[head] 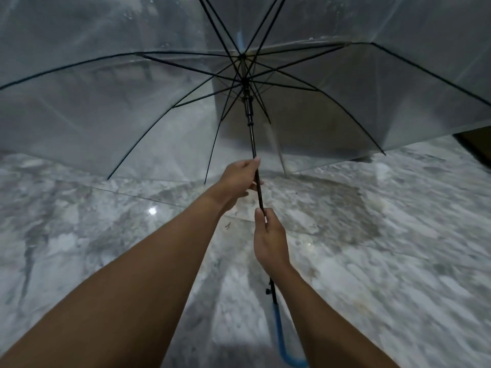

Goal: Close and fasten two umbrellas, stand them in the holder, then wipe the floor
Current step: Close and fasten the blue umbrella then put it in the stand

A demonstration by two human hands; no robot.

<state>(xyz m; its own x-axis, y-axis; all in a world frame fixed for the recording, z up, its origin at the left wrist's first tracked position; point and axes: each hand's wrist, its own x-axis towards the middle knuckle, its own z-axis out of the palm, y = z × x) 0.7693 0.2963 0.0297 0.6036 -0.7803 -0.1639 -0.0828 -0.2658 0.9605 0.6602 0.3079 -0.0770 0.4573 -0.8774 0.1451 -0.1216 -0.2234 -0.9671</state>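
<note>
**Holding an open clear umbrella by the shaft**

Starting at far left: glossy grey-and-white marble floor, marked by one small bright glint.

Spanning the whole upper half: a see-through canopy, fully spread on thin black ribs and dotted with droplets near the top. Tilted away from the camera, with the lower edge close to the floor; touching it or not, cannot tell.

Reaching in from lower left on a bare forearm: the left hand, curled round the black shaft with the thumb lying along the top. Placed well below the black runner, up under the meeting of the ribs.

Just below and slightly right: the right hand, also wrapped tight round the same shaft, nearer the camera. Near the left hand, not touching it.

Poking out beneath the right wrist: the blue hooked handle, curving toward the bottom edge of the view.

Behind the canopy, right of centre: a blurred beige boxy shape, too veiled to identify.

Right of the hands, on the floor: a darker, damp-looking patch.

At far right, just past the canopy edge: the corner of a dark object, too little showing to tell what.
</note>
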